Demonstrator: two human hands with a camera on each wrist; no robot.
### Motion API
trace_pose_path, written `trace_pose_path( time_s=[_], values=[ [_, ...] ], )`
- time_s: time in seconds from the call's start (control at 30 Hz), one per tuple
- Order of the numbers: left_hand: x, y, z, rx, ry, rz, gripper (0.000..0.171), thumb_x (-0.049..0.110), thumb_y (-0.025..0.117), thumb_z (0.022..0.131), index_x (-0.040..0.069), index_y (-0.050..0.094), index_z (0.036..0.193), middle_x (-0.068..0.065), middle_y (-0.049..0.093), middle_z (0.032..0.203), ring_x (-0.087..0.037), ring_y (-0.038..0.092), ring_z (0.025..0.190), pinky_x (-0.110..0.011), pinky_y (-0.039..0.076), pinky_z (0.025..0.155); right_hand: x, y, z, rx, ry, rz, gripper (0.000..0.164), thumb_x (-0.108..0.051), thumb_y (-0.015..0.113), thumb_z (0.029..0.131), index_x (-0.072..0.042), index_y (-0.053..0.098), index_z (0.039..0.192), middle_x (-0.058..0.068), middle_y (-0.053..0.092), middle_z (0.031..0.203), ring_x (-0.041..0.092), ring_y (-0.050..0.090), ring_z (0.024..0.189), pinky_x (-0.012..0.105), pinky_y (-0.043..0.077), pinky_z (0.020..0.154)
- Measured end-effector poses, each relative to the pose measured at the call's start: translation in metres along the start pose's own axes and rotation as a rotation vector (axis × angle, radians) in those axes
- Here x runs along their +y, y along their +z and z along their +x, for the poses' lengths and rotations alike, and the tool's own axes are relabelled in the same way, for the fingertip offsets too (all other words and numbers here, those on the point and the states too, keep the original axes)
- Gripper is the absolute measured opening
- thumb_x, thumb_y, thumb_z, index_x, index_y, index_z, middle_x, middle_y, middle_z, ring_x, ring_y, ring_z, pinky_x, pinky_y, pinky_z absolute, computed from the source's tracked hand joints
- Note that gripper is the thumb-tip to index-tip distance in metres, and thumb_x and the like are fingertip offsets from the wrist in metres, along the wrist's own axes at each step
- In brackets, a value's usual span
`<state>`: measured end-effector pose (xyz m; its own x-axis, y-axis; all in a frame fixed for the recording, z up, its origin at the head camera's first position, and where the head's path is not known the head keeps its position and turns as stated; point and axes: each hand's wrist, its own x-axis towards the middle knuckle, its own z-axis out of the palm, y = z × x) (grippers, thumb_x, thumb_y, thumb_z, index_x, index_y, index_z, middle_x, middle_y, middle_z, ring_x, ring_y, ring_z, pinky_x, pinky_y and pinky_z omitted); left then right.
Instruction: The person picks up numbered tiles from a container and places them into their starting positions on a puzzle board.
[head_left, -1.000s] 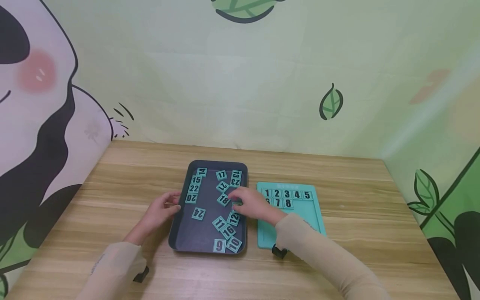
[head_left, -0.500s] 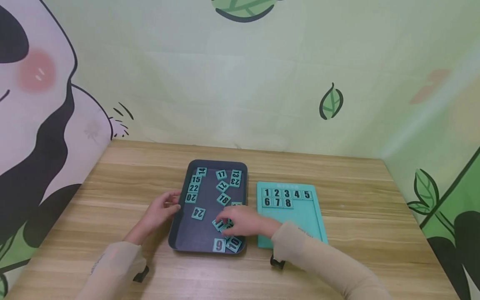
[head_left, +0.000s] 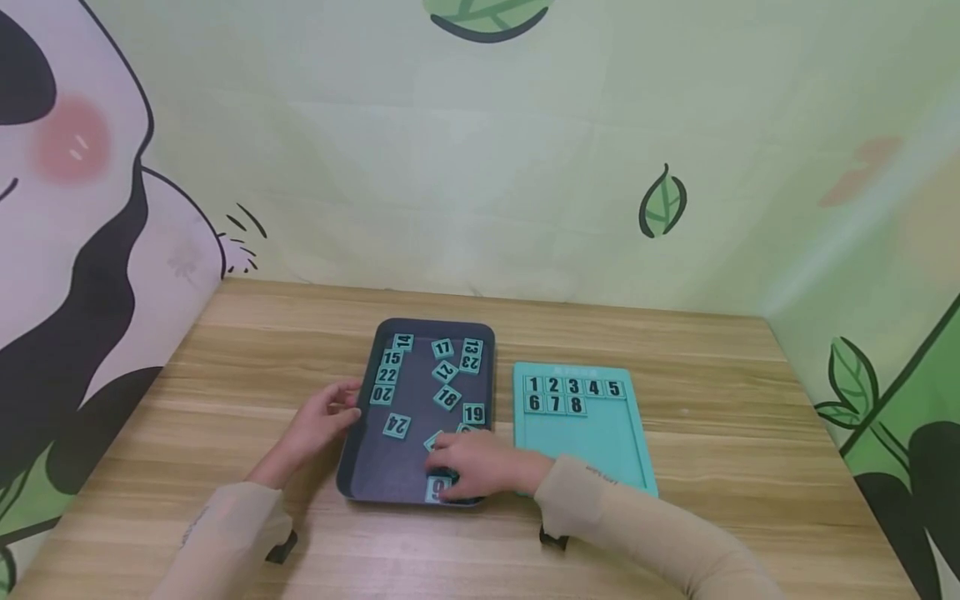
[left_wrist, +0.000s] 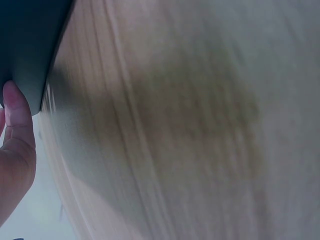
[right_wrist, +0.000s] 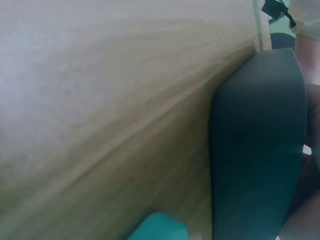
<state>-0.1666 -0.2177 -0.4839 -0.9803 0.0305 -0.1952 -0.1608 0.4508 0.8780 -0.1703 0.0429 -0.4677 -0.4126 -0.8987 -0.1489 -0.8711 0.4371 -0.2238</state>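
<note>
Near its left rim, the dark tray (head_left: 382,467) is touched by my left hand (head_left: 318,427). In the left wrist view, the left thumb (left_wrist: 19,117) lies fairly straight against the tray's outer wall; the other fingers are mostly hidden. My right hand (head_left: 480,463) reaches over the tray's lower right part. Its thumb and fingers are bent around a number tile (head_left: 435,490) reading 6 or 9. Whether they pinch it I cannot tell. Tiles beneath the hand are largely covered. The right wrist view shows mainly the tray's outer side (right_wrist: 257,145).
Right of the tray lies a turquoise board (head_left: 577,437) with tiles 1 to 8 in order. Several number tiles are scattered in the tray, including 19 (head_left: 474,413), 24 (head_left: 397,426) and 18 (head_left: 447,397). A patterned wall backdrop (head_left: 480,167) rises behind the wooden table (head_left: 712,417).
My right hand has moved from the tile 18 area toward the tray's near edge, uncovering 19 and covering 10, 11 and 16. The left hand stays in place.
</note>
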Motion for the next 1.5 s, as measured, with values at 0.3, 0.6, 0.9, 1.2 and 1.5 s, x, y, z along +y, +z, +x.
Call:
trace_pose_path(
  time_s=[0.3,0.6,0.9,1.2,1.5],
  values=[
    [0.003,0.0,0.002,0.001,0.013,-0.002,0.044,0.006,0.048,0.087,0.004,0.039,0.13,-0.019,0.046,0.109,-0.031,0.052,0.099,-0.032,0.051,0.072,-0.002,0.002,0.002,-0.005,0.04,-0.086,0.036,-0.039,0.06,0.08,-0.024,0.06,0.113,-0.006,0.052,0.098,0.002,0.049,0.073,0.016,0.044,0.066],
    [0.004,0.0,0.003,0.002,0.029,-0.003,0.043,0.005,0.048,0.087,0.003,0.039,0.129,-0.02,0.046,0.108,-0.031,0.053,0.098,-0.031,0.051,0.07,0.0,0.0,0.002,0.035,0.04,-0.118,0.036,-0.039,0.058,0.081,-0.021,0.06,0.113,-0.005,0.051,0.095,0.002,0.049,0.074,0.014,0.045,0.065],
    [0.004,0.002,0.002,0.006,0.013,0.008,0.044,0.004,0.048,0.086,0.005,0.04,0.129,-0.019,0.047,0.108,-0.032,0.053,0.1,-0.032,0.051,0.072,0.0,0.005,0.001,0.069,0.052,-0.121,0.039,-0.039,0.062,0.078,-0.021,0.06,0.112,-0.006,0.048,0.094,0.003,0.046,0.074,0.013,0.042,0.063],
    [0.001,0.001,0.001,0.013,0.001,0.014,0.044,0.005,0.049,0.086,0.005,0.04,0.129,-0.02,0.047,0.11,-0.033,0.052,0.102,-0.033,0.051,0.074,0.006,-0.018,-0.013,0.163,0.114,0.045,0.033,-0.03,0.064,0.077,-0.016,0.06,0.107,-0.005,0.056,0.098,0.005,0.054,0.082,0.015,0.046,0.07],
    [0.001,0.001,0.001,0.016,-0.007,0.019,0.044,0.005,0.048,0.087,0.005,0.039,0.13,-0.019,0.047,0.11,-0.033,0.052,0.102,-0.032,0.051,0.074,0.043,-0.028,-0.05,0.281,0.307,0.209,0.033,-0.022,0.066,0.075,-0.013,0.06,0.107,-0.002,0.056,0.099,0.011,0.054,0.08,0.02,0.045,0.066]
  ],
)
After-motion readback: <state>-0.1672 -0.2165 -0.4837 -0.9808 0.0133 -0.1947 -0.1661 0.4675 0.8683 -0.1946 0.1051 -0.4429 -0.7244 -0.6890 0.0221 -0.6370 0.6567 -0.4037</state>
